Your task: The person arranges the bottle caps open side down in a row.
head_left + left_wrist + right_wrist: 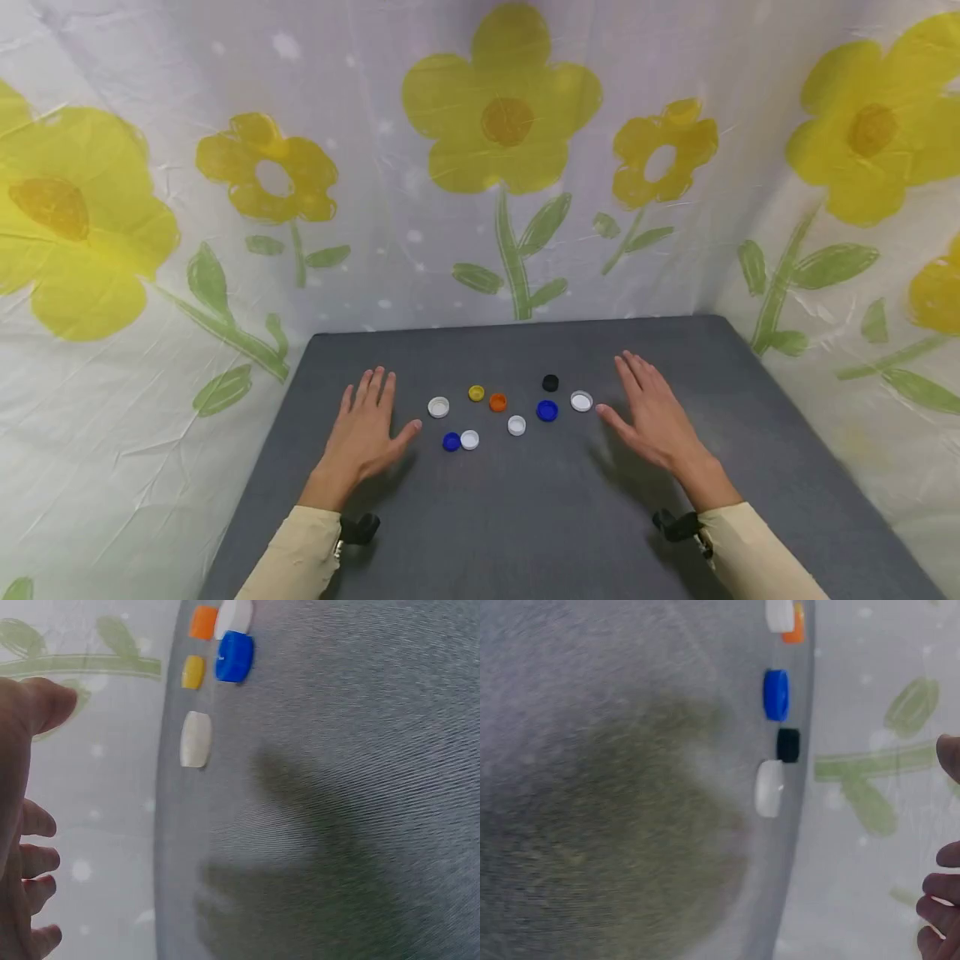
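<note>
Altogether, nine caps (pixel 517 426), two hands (pixel 365 433) (pixel 654 417).

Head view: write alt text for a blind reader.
A person's left hand and right hand hover, fingers extended, above a grey table, flanking four white caps, two blue caps, a yellow cap, an orange cap and a black cap. Behind hangs a white flower-printed sheet.

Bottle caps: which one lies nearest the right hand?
The rightmost white cap, just left of the right hand; the black cap and all others lie farther left.
</note>
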Tool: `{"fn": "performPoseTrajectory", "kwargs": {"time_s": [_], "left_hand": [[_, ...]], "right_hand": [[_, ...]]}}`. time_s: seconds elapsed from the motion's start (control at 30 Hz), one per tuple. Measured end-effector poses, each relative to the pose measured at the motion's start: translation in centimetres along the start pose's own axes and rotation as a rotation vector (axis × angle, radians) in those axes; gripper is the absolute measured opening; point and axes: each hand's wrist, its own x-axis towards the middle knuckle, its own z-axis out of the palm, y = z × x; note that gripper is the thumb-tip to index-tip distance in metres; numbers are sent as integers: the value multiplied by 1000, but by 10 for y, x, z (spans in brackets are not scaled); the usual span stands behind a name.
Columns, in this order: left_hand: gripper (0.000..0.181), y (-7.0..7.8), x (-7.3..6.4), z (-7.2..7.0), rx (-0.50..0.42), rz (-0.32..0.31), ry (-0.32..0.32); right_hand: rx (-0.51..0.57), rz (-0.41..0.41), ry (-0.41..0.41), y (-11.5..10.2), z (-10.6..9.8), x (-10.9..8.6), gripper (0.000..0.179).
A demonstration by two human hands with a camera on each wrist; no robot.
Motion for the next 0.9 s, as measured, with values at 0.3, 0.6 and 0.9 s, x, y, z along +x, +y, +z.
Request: {"fn": "performPoseTrajectory", "kwargs": {"time_s": [0.3, 0.6, 0.9], "left_hand": [[102, 2, 5, -33, -15, 48, 18], [100, 8, 6, -58, -32, 79, 27], [91, 14, 5, -65, -68, 109, 46]], "right_hand": [[5, -117, 1, -20, -18, 24, 84], [-34, -251, -48, -50, -27, 51, 81], [-16, -309, -110, -80, -23, 71, 71]]}}
